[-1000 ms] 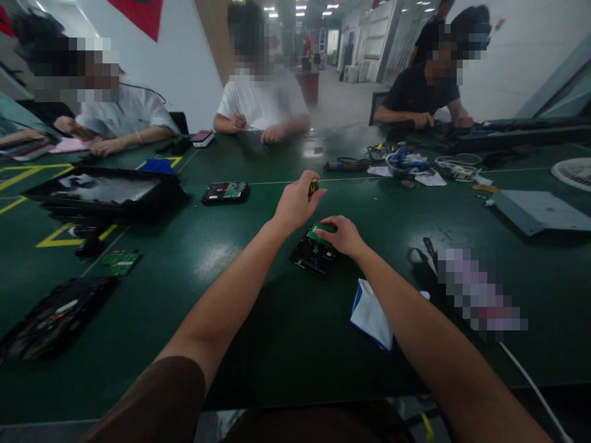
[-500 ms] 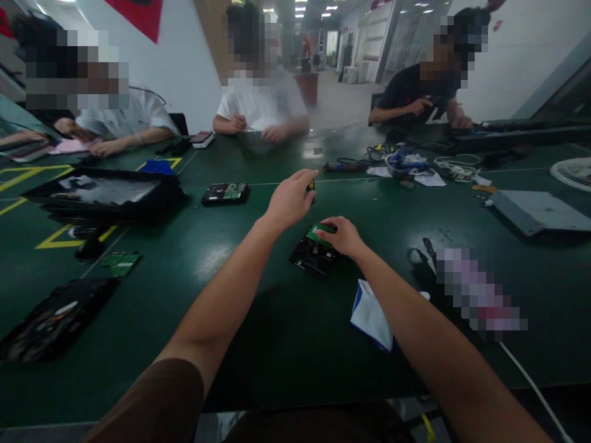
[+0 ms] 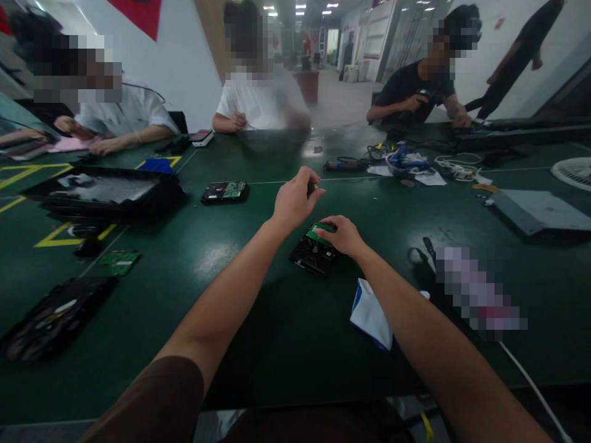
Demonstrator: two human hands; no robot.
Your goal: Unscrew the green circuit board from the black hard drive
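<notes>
My left hand (image 3: 294, 200) is closed around the dark handle of a screwdriver (image 3: 311, 189), held upright over a black hard drive (image 3: 310, 253). Its thin shaft, mostly hard to see, points down towards the drive's far end. A green circuit board (image 3: 318, 230) lies on that end. With fingers and thumb, my right hand (image 3: 342, 235) grips the drive's right side and presses on the board. Where the screwdriver's tip meets the drive is too small to make out.
Left on the green table (image 3: 231, 295) lie another hard drive (image 3: 225, 192), a loose circuit board (image 3: 120, 262), a larger black drive (image 3: 58, 317) and a black tray (image 3: 106, 191). A white-and-blue cloth (image 3: 372, 314), cables (image 3: 409, 161) and a grey metal box (image 3: 540, 209) are right. Several people sit opposite.
My left hand has turned about the screwdriver, its fingers now curled in and covering more of the handle. My right hand and the hard drive stay put.
</notes>
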